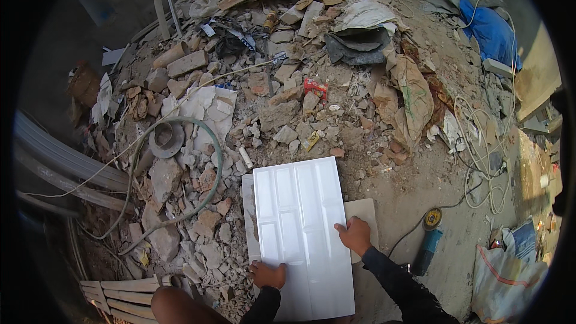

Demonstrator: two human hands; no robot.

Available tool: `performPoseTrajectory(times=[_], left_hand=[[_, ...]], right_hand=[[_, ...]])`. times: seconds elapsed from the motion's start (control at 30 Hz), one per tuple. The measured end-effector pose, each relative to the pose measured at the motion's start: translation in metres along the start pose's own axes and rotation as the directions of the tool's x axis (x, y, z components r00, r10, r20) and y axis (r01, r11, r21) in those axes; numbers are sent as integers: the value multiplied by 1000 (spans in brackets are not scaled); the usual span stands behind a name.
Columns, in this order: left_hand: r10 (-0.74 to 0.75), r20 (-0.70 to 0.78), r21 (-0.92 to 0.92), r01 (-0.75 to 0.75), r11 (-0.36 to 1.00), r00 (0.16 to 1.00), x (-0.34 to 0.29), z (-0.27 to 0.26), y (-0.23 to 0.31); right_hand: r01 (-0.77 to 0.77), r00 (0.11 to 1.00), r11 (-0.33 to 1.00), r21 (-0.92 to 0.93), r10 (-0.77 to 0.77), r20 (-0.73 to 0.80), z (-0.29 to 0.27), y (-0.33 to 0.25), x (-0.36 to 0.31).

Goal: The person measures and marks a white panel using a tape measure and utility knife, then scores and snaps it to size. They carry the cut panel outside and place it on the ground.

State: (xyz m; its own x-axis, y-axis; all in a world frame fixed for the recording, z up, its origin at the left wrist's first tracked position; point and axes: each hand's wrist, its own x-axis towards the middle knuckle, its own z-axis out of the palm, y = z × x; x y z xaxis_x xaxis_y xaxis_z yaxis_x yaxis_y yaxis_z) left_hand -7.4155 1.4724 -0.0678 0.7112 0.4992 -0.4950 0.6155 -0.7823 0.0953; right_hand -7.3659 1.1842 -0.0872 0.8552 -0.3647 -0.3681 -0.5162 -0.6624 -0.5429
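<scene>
A white tile (303, 222) with a raised brick-like pattern lies flat in front of me. My left hand (268, 275) holds its left edge near the bottom, thumb on the face. Higher up, my right hand (354, 235) grips the right edge with the thumb on top; its other fingers are partly hidden. Under the tile, a beige board (365, 213) sticks out on the right and a grey slab (249, 195) on the left. To the right, an angle grinder (428, 246) with a blue-green body and a yellowish disc rests on the ground, its cord trailing away.
Rubble (276, 114) with broken bricks and stones spreads ahead and left. A green hose (216, 150) curves over it. Looped pale cable (480, 144) and a white sack (504, 282) lie right. Grey pipes (66, 156) run along the left; a slatted wooden piece (120, 297) is near my knee.
</scene>
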Motion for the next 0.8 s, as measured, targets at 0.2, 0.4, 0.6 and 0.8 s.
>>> performPoseTrajectory(times=[0.2, 0.4, 0.6, 0.8], left_hand=[[-113, -59, -113, 105, 988, 992, -6, -1, 21], [-11, -175, -194, -23, 981, 985, -4, 10, 13], [53, -191, -217, -95, 971, 980, -2, 19, 2], [52, -133, -205, -79, 976, 990, 0, 14, 2]], right_hand=[[48, 995, 999, 2, -48, -90, 5, 8, 4], [18, 998, 996, -82, -22, -54, -1, 1, 13], [74, 993, 991, -110, -83, -79, 1, -3, 11], [174, 971, 981, -85, -185, -150, 5, 6, -20]])
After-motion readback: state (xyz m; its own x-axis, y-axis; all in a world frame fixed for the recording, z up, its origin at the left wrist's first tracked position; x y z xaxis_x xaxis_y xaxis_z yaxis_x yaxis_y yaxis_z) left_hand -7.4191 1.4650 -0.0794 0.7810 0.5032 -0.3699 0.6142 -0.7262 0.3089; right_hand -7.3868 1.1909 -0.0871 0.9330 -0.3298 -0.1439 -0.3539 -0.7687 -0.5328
